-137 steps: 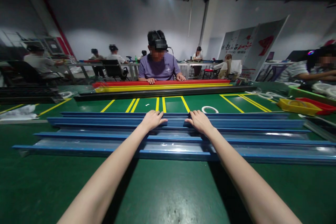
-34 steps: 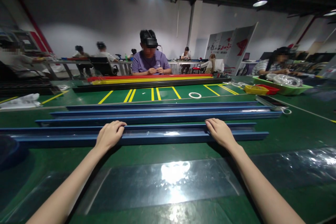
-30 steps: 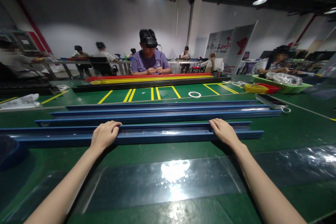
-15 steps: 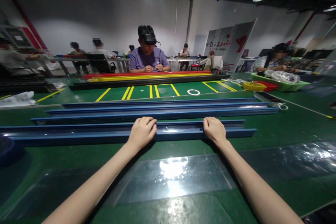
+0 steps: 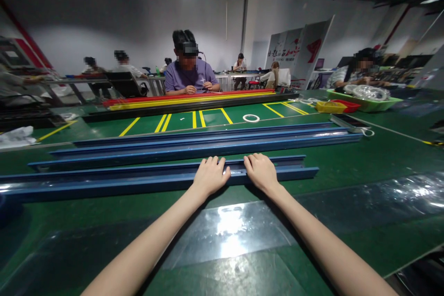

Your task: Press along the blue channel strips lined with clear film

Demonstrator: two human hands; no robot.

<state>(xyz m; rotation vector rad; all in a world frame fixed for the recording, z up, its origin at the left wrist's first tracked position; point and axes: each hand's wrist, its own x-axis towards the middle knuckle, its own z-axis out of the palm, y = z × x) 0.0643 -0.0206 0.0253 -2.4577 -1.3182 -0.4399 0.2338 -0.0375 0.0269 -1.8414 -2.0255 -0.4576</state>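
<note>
On the green table (image 5: 364,166), seen from the head camera, the nearest blue channel (image 5: 138,180) lies crosswise in front of the person, its open side up. Both hands rest on it close together, near its middle. The left hand (image 5: 210,176) lies palm down with the fingers curled over the far wall. The right hand (image 5: 261,172) sits just beside it in the same pose, thumbs nearly touching. Neither hand is closed into a fist; the fingers hook over the rim, a hold that suits steadying or sliding so long a piece rather than lifting it. Whether the fingertips press inside the groove I cannot tell, since the hands hide that part.

Beyond it, a little apart, three more blue channels (image 5: 208,143) lie parallel, staggered so each end shows. Their even rows suggest they were laid out in order. A clear plastic sheet (image 5: 225,236) lies flat on the table between the person and the held channel, catching the lamp's glare.

Farther off, a white tape ring (image 5: 250,118) rests among yellow floor-style lines. Red, yellow and black strips (image 5: 194,100) lie before a seated co-worker in a purple shirt (image 5: 189,78), whose hands are busy with something small. At the right, a green tray (image 5: 367,101) holds clear bags near another seated person.
</note>
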